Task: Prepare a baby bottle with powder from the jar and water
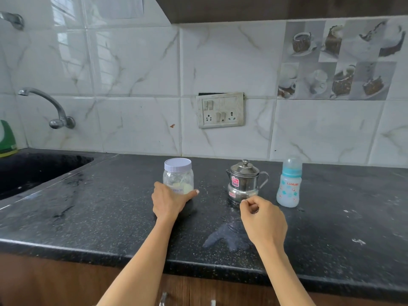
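A clear plastic jar (178,178) with a pale lilac lid stands on the black counter (110,217), a little pale powder at its bottom. My left hand (169,202) wraps around the jar's lower part, thumb on its right side. A lidded steel pot (244,181) with a handle and spout stands right of the jar. Just in front of that pot, my right hand (262,219) hovers with fingers curled and nothing in it. A baby bottle (289,184) with a blue collar and clear cap stands upright at the right.
A dark sink (33,171) lies at the left with a wall tap (47,107) above it. A wet patch (227,236) spreads on the counter near its front edge. A switchboard (220,110) sits on the tiled wall. A green object (6,138) is at the far left.
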